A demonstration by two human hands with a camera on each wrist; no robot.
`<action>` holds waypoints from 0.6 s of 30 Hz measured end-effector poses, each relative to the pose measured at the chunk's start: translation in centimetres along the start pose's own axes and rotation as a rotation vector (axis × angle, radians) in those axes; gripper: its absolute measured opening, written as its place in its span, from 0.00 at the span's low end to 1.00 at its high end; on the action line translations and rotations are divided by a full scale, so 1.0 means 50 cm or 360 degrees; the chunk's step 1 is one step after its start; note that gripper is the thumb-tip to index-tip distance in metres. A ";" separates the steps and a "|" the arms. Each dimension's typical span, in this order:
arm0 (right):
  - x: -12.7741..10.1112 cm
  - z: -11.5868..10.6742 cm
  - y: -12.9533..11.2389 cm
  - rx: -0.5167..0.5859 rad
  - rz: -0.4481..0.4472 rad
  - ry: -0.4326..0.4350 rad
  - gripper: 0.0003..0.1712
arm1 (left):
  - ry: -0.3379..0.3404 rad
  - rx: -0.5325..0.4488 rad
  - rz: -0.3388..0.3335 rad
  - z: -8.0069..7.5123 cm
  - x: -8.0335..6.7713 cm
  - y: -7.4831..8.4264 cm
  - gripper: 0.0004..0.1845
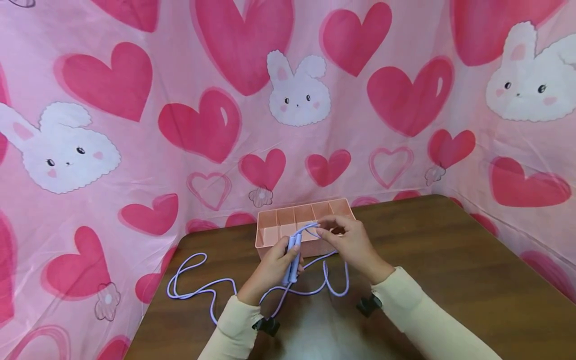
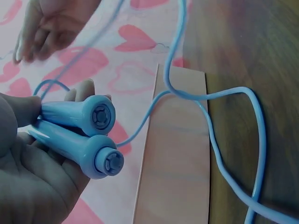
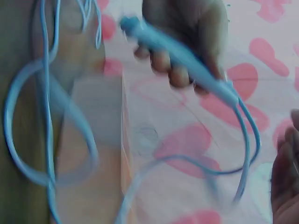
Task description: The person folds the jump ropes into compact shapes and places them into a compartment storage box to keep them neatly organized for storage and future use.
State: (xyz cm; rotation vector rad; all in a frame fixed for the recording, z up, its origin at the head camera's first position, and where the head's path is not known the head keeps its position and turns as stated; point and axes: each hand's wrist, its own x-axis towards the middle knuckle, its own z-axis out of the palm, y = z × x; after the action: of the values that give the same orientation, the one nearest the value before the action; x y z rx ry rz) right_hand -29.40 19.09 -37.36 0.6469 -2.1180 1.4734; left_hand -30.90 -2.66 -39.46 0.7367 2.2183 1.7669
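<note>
My left hand holds both pale purple jump rope handles side by side, thumb across them. In the left wrist view the handles look blue, and their round ends face the camera. From the handles' far ends the cord bends over toward my right hand. That hand hovers beside the bend with loosely bent fingers. In the right wrist view the right hand appears at the edge, apart from the cord. More of the rope lies in loose loops on the table.
A pink divided organizer box with several compartments stands behind the hands at the back of the brown wooden table. A pink cloth with hearts and rabbits hangs behind and beside the table.
</note>
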 end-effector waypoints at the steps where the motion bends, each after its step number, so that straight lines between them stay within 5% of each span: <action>1: 0.005 -0.004 0.002 -0.0096 -0.0041 0.0007 0.20 | -0.0015 -0.0012 -0.0004 0.001 0.000 0.000 0.13; 3: 0.014 -0.010 0.011 -0.0250 -0.0073 -0.0063 0.32 | -0.0049 -0.0061 0.0006 0.002 0.001 -0.002 0.12; 6: 0.020 -0.012 0.034 -0.0165 0.0047 -0.0319 0.40 | -0.0137 -0.0261 0.0072 0.001 -0.001 -0.007 0.12; 12: 0.021 -0.012 0.069 0.0155 0.0247 -0.0386 0.08 | -0.0268 -0.0519 0.0213 -0.006 -0.005 -0.012 0.11; 18: 0.045 -0.031 0.043 0.0203 0.0237 -0.0310 0.06 | -0.0391 -0.0337 0.0145 -0.016 -0.008 -0.025 0.15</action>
State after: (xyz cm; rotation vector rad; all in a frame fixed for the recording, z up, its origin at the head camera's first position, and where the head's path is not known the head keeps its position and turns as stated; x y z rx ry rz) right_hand -32.28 20.95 -37.03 0.7179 -2.2752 1.6986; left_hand -31.23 -3.74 -40.52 0.9606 1.8350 1.8065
